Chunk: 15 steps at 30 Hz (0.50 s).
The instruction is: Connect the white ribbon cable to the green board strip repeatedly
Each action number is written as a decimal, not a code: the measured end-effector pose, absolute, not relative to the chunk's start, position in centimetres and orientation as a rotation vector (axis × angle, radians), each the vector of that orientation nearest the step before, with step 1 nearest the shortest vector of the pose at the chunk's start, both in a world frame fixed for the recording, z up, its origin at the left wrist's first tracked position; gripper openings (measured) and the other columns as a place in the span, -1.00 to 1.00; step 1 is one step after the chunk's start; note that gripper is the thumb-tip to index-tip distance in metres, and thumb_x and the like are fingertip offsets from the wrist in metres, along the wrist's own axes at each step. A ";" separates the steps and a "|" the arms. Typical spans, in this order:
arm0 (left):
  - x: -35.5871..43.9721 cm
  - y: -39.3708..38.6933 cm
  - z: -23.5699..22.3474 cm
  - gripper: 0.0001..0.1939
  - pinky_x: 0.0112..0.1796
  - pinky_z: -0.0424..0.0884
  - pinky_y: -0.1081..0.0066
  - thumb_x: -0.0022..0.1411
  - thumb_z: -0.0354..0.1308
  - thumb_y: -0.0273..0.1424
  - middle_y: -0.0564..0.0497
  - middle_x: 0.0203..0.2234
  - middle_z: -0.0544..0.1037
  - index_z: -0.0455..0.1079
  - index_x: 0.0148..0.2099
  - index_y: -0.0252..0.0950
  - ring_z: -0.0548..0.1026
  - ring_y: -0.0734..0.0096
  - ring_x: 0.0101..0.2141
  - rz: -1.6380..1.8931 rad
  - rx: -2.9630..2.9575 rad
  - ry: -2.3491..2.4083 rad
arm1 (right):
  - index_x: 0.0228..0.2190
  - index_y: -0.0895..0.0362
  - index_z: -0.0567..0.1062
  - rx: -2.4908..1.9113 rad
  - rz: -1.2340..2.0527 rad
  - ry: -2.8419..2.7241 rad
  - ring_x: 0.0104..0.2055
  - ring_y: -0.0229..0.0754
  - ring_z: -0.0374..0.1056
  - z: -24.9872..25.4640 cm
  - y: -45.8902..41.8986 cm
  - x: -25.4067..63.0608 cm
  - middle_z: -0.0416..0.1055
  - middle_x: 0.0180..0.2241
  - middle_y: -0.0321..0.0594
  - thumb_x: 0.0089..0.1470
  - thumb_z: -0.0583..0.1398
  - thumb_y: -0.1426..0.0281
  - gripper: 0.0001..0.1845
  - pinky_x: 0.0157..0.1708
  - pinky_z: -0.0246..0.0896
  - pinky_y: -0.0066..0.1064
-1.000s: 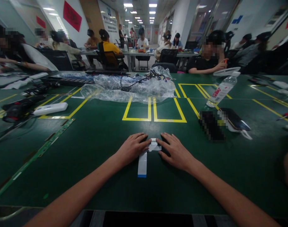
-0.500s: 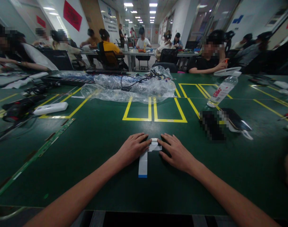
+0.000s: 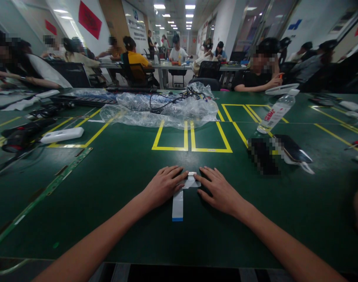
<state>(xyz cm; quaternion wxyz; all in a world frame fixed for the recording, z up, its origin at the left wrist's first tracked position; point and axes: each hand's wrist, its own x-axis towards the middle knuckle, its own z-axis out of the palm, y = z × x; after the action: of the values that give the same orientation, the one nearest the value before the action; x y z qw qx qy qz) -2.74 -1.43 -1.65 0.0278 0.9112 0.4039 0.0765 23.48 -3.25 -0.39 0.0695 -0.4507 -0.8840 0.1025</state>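
Dim room, lit from ceiling panels [image 3: 189, 6] ahead of me. Pale glare on green tabletop [image 3: 188, 158] beyond my left hand [image 3: 164, 185] and my right hand [image 3: 217, 188]; faint, soft shadows beneath both. Margins stretched, smeared; pixelated blocks mask dark item [image 3: 262, 156] at right.

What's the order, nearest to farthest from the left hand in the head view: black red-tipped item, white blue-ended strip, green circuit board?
1. White blue-ended strip: right at the left hand.
2. Green circuit board: to the hand's left.
3. Black red-tipped item: farther left, beyond the board.
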 end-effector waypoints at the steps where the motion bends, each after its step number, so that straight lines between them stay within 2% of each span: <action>1: -3.0 -1.5 -1.7 -0.48 0.22 0.24 -0.06 0.47 -0.03 -0.22 -0.15 0.33 0.25 0.11 0.41 -0.13 0.23 0.05 0.30 0.226 2.792 1.276 | 0.30 0.06 0.26 -1.356 0.315 -2.661 0.41 0.15 -0.06 -0.4 -3.2 23.5 0.07 0.37 0.05 0.30 0.10 0.17 -0.40 0.34 -0.18 0.16; 5: -5.3 -1.6 -1.6 -0.39 0.24 0.13 -0.17 0.47 -0.09 -0.12 -0.19 0.39 0.11 -0.03 0.46 -0.13 0.10 -0.01 0.36 0.117 2.641 1.543 | 0.30 0.03 0.25 -1.342 0.344 -2.656 0.41 0.15 -0.07 -0.4 -3.1 23.6 0.06 0.38 0.03 0.29 0.10 0.17 -0.40 0.34 -0.19 0.16; 10: -12.9 -0.7 -2.3 -0.37 0.23 0.14 -0.17 0.45 -0.18 -0.07 -0.22 0.40 0.08 0.09 0.43 -0.23 0.08 -0.09 0.36 -0.004 2.369 1.920 | 0.33 -0.01 0.20 -1.362 0.391 -2.654 0.43 0.13 -0.13 -0.5 -3.1 23.9 -0.01 0.40 -0.01 0.30 0.10 0.14 -0.37 0.35 -0.23 0.16; 12: -17.5 -1.5 -2.4 -0.33 0.17 0.21 -0.26 0.43 -0.23 -0.05 -0.27 0.38 0.11 0.11 0.42 -0.29 0.09 -0.21 0.35 -0.004 2.240 2.092 | 0.33 0.00 0.19 -1.357 0.398 -2.662 0.43 0.12 -0.13 -0.4 -3.1 24.0 -0.01 0.40 -0.02 0.30 0.10 0.13 -0.37 0.35 -0.24 0.15; 14: -22.2 -3.9 -1.7 -0.29 0.04 0.27 -0.42 0.41 -0.29 -0.01 -0.31 0.35 0.18 0.11 0.40 -0.33 0.12 -0.41 0.30 0.025 2.037 2.396 | 0.34 0.01 0.18 -1.344 0.394 -2.672 0.43 0.12 -0.12 -0.3 -3.1 24.0 0.01 0.40 0.00 0.31 0.09 0.12 -0.36 0.36 -0.24 0.14; 15: -24.5 -5.6 -1.0 -0.27 -0.05 0.27 -0.52 0.40 -0.30 0.03 -0.28 0.31 0.26 0.07 0.41 -0.29 0.16 -0.53 0.26 0.031 1.932 2.540 | 0.34 0.02 0.17 -1.338 0.391 -2.676 0.43 0.12 -0.11 -0.2 -3.1 24.0 0.01 0.40 0.01 0.31 0.08 0.12 -0.35 0.36 -0.25 0.14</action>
<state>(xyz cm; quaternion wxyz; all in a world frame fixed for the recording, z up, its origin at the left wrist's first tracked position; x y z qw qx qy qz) -24.46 -5.58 -0.99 -0.0250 0.6052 0.7956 0.0098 24.01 -3.12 -0.24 0.0621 -0.4427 -0.8851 0.1294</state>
